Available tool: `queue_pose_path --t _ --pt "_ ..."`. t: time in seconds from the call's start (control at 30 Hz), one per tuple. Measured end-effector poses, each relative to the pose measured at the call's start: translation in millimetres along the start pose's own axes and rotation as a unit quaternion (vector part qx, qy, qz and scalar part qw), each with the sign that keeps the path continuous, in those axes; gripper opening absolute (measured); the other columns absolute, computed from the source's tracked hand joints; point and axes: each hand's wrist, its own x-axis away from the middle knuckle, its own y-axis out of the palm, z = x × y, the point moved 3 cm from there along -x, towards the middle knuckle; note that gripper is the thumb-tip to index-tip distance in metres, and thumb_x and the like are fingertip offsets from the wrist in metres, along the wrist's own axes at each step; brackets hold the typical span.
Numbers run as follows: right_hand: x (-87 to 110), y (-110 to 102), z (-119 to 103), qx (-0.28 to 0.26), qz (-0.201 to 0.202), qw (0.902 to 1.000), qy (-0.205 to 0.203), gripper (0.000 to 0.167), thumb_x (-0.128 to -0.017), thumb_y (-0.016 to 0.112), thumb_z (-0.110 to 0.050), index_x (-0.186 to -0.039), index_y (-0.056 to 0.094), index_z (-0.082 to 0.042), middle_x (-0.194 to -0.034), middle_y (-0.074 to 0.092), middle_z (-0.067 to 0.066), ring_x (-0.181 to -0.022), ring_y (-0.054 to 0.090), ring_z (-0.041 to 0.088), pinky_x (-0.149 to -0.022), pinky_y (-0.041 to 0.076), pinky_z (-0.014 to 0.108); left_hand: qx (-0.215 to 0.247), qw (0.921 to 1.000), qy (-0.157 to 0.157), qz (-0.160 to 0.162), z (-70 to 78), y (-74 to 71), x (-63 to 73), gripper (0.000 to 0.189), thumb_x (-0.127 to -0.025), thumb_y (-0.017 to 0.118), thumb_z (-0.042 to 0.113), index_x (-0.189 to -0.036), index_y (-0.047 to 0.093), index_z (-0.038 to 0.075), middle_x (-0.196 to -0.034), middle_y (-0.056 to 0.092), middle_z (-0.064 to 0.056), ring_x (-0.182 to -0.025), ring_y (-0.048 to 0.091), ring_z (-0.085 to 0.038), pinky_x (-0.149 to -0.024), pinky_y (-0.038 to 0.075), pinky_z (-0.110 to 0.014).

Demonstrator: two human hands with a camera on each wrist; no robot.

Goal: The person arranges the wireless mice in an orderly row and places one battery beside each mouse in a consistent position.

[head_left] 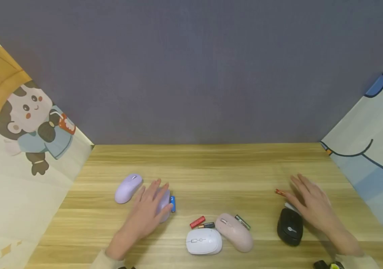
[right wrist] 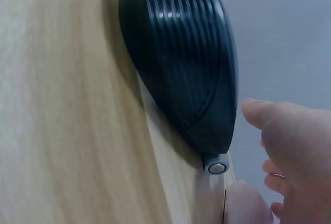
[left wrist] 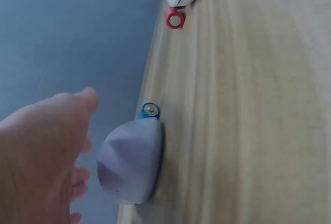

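Two bare hands over a wood-grain desk (head_left: 211,175), seen from where I stand. Left hand (head_left: 145,211): palm down over a purple mouse (left wrist: 129,162), which lies on the desk with a blue battery (head_left: 172,204) just beside it. Fingers straight and fanned apart, pinching nothing; in the left wrist view the thumb stands clear of the mouse. Cannot tell whether the other fingers touch it. A second purple mouse (head_left: 129,188) lies near, to the left of this hand.

Right hand (head_left: 312,203): just beside a black mouse (head_left: 290,227), fingers straight and close together, thumb set apart, nothing pinched. A grey battery (right wrist: 216,166) lies at the far end of the black mouse. An orange battery (head_left: 280,192) shows by the thumb tip; contact cannot be told. A pale rounded thing (right wrist: 248,206) sits under this hand, mostly hidden.

Between the hands: white mouse (head_left: 204,241) beside a pink mouse (head_left: 234,232); red battery (head_left: 197,222) and black-and-copper battery (head_left: 206,225) behind the white one; green battery (head_left: 243,222) beside the pink one, all on the desk
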Motion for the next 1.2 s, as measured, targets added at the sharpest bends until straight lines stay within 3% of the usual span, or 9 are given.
queue_pose_path --t 0.2,0.37,0.67,0.9,1.2 --pt "1.0 -1.7 4.8 -0.004 0.013 0.9999 0.000 0.059 -0.100 0.068 -0.030 -0.147 0.050 0.002 -0.150 0.040 0.039 -0.131 0.039 0.064 -0.106 0.026 0.082 0.019 0.9986 0.050 0.000 5.4 1.4 3.9 0.060 -0.104 0.056 0.047 -0.153 0.050 0.014 -0.159 0.045 -0.017 -0.147 0.042 -0.034 -0.121 0.035 -0.060" --pt "3.0 -3.2 9.1 0.008 0.022 0.9997 0.003 0.055 -0.100 0.067 -0.027 -0.143 0.053 0.004 -0.146 0.044 0.040 -0.128 0.043 0.062 -0.102 0.030 0.080 0.001 0.9969 0.078 -0.003 7.7 4.5 6.4 0.057 -0.102 0.059 0.047 -0.147 0.057 0.012 -0.154 0.051 -0.017 -0.143 0.047 -0.036 -0.117 0.040 -0.059" --pt "4.7 -7.4 11.8 0.031 0.052 0.9978 0.027 0.050 -0.096 0.072 -0.023 -0.132 0.059 0.009 -0.136 0.053 0.040 -0.112 0.052 0.065 -0.091 0.039 0.081 -0.003 0.9963 0.085 0.011 8.0 5.8 6.7 0.060 -0.097 0.068 0.045 -0.142 0.060 0.005 -0.151 0.053 -0.021 -0.140 0.049 -0.040 -0.117 0.041 -0.059" --pt "6.7 -8.9 15.4 0.027 0.045 0.9975 0.048 0.048 -0.098 0.069 -0.022 -0.132 0.057 0.010 -0.136 0.051 0.041 -0.113 0.050 0.066 -0.091 0.036 0.084 -0.010 0.9968 0.076 0.024 6.2 6.4 6.7 0.066 -0.094 0.072 0.044 -0.141 0.059 0.001 -0.149 0.055 -0.020 -0.139 0.052 -0.038 -0.116 0.043 -0.056" --pt "8.7 -8.6 19.9 0.024 0.043 0.9968 0.063 0.048 -0.099 0.067 -0.020 -0.134 0.055 0.010 -0.136 0.050 0.043 -0.113 0.048 0.066 -0.091 0.036 0.083 -0.006 0.9953 0.090 0.036 5.5 5.4 6.4 0.063 -0.090 0.079 0.035 -0.138 0.061 -0.001 -0.144 0.059 -0.021 -0.135 0.055 -0.039 -0.111 0.048 -0.057"
